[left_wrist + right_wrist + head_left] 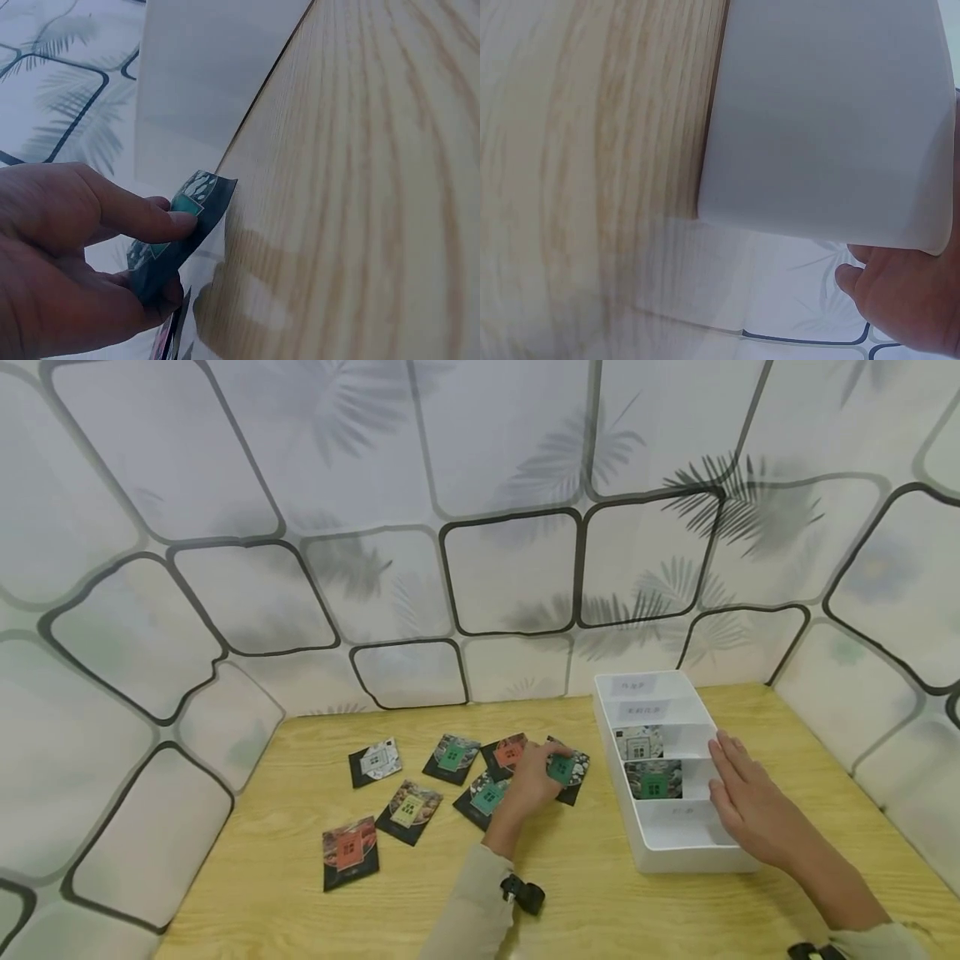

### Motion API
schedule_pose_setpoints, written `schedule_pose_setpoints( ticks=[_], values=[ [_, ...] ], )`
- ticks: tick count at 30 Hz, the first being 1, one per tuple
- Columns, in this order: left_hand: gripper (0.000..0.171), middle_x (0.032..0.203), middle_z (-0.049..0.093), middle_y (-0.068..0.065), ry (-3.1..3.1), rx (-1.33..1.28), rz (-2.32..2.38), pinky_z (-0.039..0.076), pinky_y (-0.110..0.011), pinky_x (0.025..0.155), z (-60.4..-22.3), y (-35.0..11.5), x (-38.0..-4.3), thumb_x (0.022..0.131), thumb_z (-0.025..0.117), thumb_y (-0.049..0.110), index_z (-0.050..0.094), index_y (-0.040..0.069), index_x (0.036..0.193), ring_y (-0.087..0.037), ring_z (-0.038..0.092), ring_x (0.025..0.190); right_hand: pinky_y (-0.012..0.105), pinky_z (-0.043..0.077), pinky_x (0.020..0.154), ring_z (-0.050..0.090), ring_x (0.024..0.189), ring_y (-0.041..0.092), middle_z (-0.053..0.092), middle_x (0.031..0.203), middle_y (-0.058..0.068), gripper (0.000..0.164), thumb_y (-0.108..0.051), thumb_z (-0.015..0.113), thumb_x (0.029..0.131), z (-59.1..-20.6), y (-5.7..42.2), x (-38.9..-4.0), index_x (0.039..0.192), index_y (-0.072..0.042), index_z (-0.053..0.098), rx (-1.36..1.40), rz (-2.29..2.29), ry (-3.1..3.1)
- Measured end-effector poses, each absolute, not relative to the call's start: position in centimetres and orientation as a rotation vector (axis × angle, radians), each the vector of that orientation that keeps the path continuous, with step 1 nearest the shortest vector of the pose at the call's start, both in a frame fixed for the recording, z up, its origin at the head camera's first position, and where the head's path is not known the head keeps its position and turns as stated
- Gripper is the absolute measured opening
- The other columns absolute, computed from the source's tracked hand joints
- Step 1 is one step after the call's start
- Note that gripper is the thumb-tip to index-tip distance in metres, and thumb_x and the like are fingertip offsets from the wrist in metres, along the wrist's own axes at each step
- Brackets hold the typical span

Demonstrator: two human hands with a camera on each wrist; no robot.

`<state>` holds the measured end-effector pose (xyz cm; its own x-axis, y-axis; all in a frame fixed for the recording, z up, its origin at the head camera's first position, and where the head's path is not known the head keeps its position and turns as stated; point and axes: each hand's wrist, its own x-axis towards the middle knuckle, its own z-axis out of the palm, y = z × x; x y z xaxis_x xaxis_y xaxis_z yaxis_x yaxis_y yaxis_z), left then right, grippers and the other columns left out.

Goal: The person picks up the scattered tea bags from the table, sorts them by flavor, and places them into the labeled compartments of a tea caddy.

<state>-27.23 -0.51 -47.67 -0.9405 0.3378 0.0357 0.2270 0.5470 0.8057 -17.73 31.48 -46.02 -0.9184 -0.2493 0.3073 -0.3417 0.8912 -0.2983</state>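
now l. hand (531, 783) pinches a tilted green-label packet (579, 769) l. of white box (697, 860), apparently mid pick-up, w/ r. hand (759, 802) flat, fingers straight, at box's r. rim; next move prob. needs lifting clear of other packets (408, 812).

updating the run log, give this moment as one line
left hand: pinches green-labelled packet | right hand: touches white box | in box: two packets | on table: six packets
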Motion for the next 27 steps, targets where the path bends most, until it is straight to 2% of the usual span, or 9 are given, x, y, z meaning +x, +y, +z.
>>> schedule_pose_setpoints(
  ticks=[2, 4, 8, 12, 18, 21, 23, 26, 27],
  values=[
    [0.055, 0.132, 0.056, -0.017, 2.623, 0.484, 1.399, 0.039, -0.028, 0.059, -47.5, -0.7, -27.1, 0.083, 0.068, -0.019, 0.072, 0.015, 0.126, -0.018, 0.05, 0.086, 0.037, -0.007, 0.123, 0.008, 0.154, 0.045, 0.015, 0.164, 0.032, 0.057, -0.016, 0.037, 0.11, -46.0, 31.5, -17.8, 0.156, 0.014, 0.022, 0.439, 0.504, -2.804],
    [0.056, 0.14, 0.055, -0.018, 2.579, 0.475, 1.462, 0.034, -0.027, 0.051, -47.5, -0.8, -27.0, 0.084, 0.063, -0.022, 0.072, 0.014, 0.127, -0.015, 0.044, 0.07, 0.041, -0.005, 0.124, 0.007, 0.154, 0.044, 0.014, 0.165, 0.032, 0.057, -0.017, 0.036, 0.11, -45.9, 31.5, -17.8, 0.156, 0.014, 0.021, 0.433, 0.503, -2.813],
    [0.051, 0.149, 0.052, -0.019, 2.526, 0.472, 1.563, 0.025, -0.025, 0.044, -47.5, -1.1, -26.7, 0.088, 0.059, -0.02, 0.07, 0.011, 0.127, -0.012, 0.023, 0.047, 0.045, -0.003, 0.124, 0.007, 0.154, 0.045, 0.013, 0.165, 0.032, 0.058, -0.017, 0.036, 0.111, -45.9, 31.5, -17.8, 0.157, 0.014, 0.02, 0.43, 0.506, -2.82],
    [0.045, 0.148, 0.054, -0.018, 2.532, 0.502, 1.588, 0.025, -0.023, 0.045, -47.4, -1.2, -26.5, 0.09, 0.063, -0.016, 0.07, 0.01, 0.126, -0.009, 0.018, 0.045, 0.042, -0.004, 0.124, 0.004, 0.155, 0.042, 0.013, 0.165, 0.032, 0.058, -0.017, 0.035, 0.111, -46.1, 31.5, -17.7, 0.156, 0.014, 0.02, 0.429, 0.511, -2.818],
    [0.049, 0.145, 0.056, -0.017, 2.538, 0.502, 1.63, 0.024, -0.024, 0.045, -47.3, -1.8, -26.0, 0.088, 0.064, -0.018, 0.068, 0.012, 0.127, -0.011, 0.017, 0.044, 0.038, -0.008, 0.123, 0.002, 0.156, 0.039, 0.013, 0.164, 0.033, 0.057, -0.016, 0.036, 0.11, -46.2, 31.4, -17.7, 0.155, 0.016, 0.021, 0.452, 0.504, -2.822],
    [0.047, 0.141, 0.059, -0.015, 2.56, 0.558, 1.669, 0.028, -0.024, 0.048, -47.3, -1.9, -25.9, 0.09, 0.061, -0.018, 0.067, 0.011, 0.126, -0.011, 0.022, 0.046, 0.039, -0.008, 0.123, 0.0, 0.156, 0.038, 0.013, 0.164, 0.034, 0.057, -0.016, 0.036, 0.11, -46.2, 31.5, -17.7, 0.154, 0.017, 0.022, 0.456, 0.5, -2.813],
    [0.042, 0.135, 0.063, -0.011, 2.584, 0.596, 1.699, 0.037, -0.024, 0.056, -47.3, -1.9, -26.0, 0.092, 0.061, -0.015, 0.067, 0.01, 0.126, -0.009, 0.043, 0.056, 0.043, -0.006, 0.124, -0.002, 0.156, 0.037, 0.013, 0.164, 0.033, 0.057, -0.015, 0.036, 0.11, -46.3, 31.6, -17.7, 0.154, 0.017, 0.022, 0.451, 0.499, -2.805],
    [0.033, 0.128, 0.067, -0.007, 2.633, 0.62, 1.746, 0.043, -0.025, 0.066, -47.0, -2.2, -26.0, 0.095, 0.064, -0.009, 0.068, 0.009, 0.123, -0.013, 0.058, 0.076, 0.05, -0.003, 0.124, -0.003, 0.156, 0.036, 0.013, 0.165, 0.033, 0.057, -0.015, 0.036, 0.11, -46.5, 31.7, -17.7, 0.155, 0.017, 0.021, 0.452, 0.508, -2.804],
    [0.032, 0.126, 0.068, -0.006, 2.641, 0.61, 1.762, 0.044, -0.025, 0.065, -46.9, -2.3, -26.0, 0.095, 0.065, -0.008, 0.069, 0.009, 0.121, -0.014, 0.059, 0.075, 0.052, -0.002, 0.124, -0.002, 0.156, 0.037, 0.012, 0.165, 0.033, 0.057, -0.015, 0.035, 0.11, -46.5, 31.6, -17.7, 0.155, 0.017, 0.021, 0.456, 0.513, -2.808]
  ],
)
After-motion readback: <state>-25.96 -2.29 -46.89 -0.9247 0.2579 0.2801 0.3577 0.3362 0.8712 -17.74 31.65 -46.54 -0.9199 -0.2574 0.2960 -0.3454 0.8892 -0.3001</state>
